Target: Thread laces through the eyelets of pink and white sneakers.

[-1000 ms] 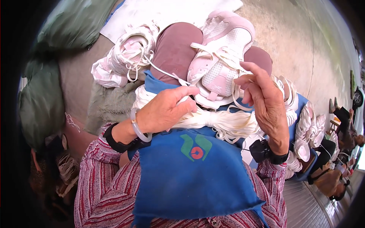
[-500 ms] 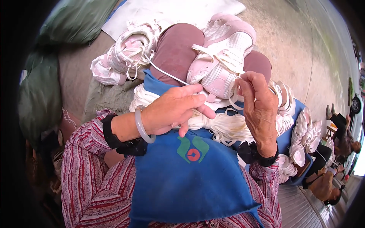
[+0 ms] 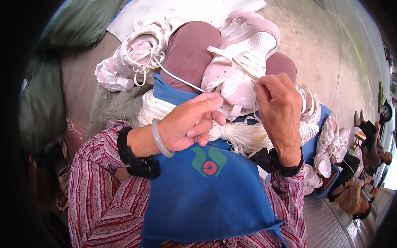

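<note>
A pink and white sneaker (image 3: 237, 74) lies across my knees, its sole side away from me, with loose laces over its upper. My right hand (image 3: 281, 111) is closed in a pinch at its heel end, on a white shoelace (image 3: 254, 99) that hangs below the fingertips. My left hand (image 3: 192, 122) has its fingers curled, thumb against forefinger. A taut white lace (image 3: 175, 77) runs to it from the left and passes behind the fingers. Beneath the hands, a tied bundle of white laces (image 3: 242, 134) rests on my blue apron (image 3: 206, 198).
More pink and white sneakers (image 3: 136, 56) stand beyond my left knee, and others (image 3: 331, 144) are stacked at the right. Dark green sacks (image 3: 78, 25) line the left side. A white sheet (image 3: 186, 10) lies ahead. People (image 3: 353, 198) sit at the far right.
My left hand has curled its fingers in and turned more palm up. My right hand has rotated, its back now facing up, and its fingers have closed tighter near the sneaker.
</note>
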Tool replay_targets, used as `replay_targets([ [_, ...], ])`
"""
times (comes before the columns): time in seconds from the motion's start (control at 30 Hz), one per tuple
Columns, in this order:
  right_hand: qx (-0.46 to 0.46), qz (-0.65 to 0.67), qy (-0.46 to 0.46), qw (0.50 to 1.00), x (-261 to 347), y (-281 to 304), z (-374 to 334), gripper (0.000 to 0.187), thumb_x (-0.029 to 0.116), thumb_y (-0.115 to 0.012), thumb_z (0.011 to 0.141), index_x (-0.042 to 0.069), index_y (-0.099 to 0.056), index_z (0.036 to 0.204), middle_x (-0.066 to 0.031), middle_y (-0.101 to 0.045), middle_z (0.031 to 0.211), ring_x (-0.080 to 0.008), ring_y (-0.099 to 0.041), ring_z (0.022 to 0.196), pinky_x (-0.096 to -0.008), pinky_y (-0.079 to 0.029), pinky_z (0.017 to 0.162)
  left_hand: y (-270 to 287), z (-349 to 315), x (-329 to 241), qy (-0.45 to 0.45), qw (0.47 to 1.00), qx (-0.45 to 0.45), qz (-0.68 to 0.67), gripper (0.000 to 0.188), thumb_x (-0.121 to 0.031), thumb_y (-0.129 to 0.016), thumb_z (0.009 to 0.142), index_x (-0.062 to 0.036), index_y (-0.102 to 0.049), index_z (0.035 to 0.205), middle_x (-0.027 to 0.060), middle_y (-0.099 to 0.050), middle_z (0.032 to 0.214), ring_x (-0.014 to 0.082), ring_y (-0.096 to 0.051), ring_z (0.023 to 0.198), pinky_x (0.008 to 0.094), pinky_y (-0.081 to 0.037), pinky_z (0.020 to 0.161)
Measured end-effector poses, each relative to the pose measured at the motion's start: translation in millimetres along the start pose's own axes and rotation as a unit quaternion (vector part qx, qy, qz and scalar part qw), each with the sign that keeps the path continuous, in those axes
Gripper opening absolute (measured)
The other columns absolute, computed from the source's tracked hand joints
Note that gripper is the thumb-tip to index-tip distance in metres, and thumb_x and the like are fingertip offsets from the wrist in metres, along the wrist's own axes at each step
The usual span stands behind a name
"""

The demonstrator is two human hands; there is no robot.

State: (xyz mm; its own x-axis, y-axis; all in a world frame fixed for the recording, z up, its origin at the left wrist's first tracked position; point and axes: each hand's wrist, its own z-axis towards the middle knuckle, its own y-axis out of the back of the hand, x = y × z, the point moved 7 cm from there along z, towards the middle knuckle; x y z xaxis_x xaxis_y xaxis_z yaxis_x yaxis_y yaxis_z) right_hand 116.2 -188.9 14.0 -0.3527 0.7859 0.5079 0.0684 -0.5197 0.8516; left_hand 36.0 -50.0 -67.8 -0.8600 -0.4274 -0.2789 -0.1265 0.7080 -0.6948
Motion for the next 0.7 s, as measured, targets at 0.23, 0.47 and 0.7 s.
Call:
replay_targets([
  [0.23,0.013,-0.002,-0.002,1.000,-1.0,-1.0,3.5,0.003,0.001,-0.063,0.078,-0.001,-0.062,0.080,-0.0113,-0.054,0.071,-0.0260,-0.055,0.063,-0.0350,-0.042,0.058,-10.7,15.1,-1.3,0.019,0.999,0.026,-0.041,0.017,-0.031,-0.047,0.100,-0.0135,-0.047,0.099,0.0012,-0.060,0.078,0.0015,-0.037,0.035,0.0198,-0.042,0.035],
  [0.47,0.073,0.103,-0.091,0.988,-20.8,-4.8,4.9,0.009,0.005,-0.068,0.079,-0.001,-0.064,0.082,-0.0027,-0.057,0.067,-0.0094,-0.053,0.061,-0.0250,-0.042,0.056,-10.4,25.7,-4.7,0.000,0.998,0.058,-0.021,0.014,-0.031,-0.055,0.097,-0.0190,-0.049,0.094,-0.0093,-0.042,0.066,0.0006,-0.029,0.041,0.0205,-0.026,0.041],
  [0.7,0.120,0.295,-0.199,0.927,-41.7,-15.2,0.5,0.011,0.006,-0.070,0.078,-0.003,-0.066,0.083,-0.0016,-0.058,0.072,-0.0075,-0.052,0.064,-0.0238,-0.042,0.058,-22.8,24.4,-10.6,-0.009,0.999,0.027,-0.015,0.015,-0.028,-0.057,0.095,-0.0140,-0.051,0.096,-0.0079,-0.043,0.070,0.0008,-0.034,0.048,0.0205,-0.034,0.045],
])
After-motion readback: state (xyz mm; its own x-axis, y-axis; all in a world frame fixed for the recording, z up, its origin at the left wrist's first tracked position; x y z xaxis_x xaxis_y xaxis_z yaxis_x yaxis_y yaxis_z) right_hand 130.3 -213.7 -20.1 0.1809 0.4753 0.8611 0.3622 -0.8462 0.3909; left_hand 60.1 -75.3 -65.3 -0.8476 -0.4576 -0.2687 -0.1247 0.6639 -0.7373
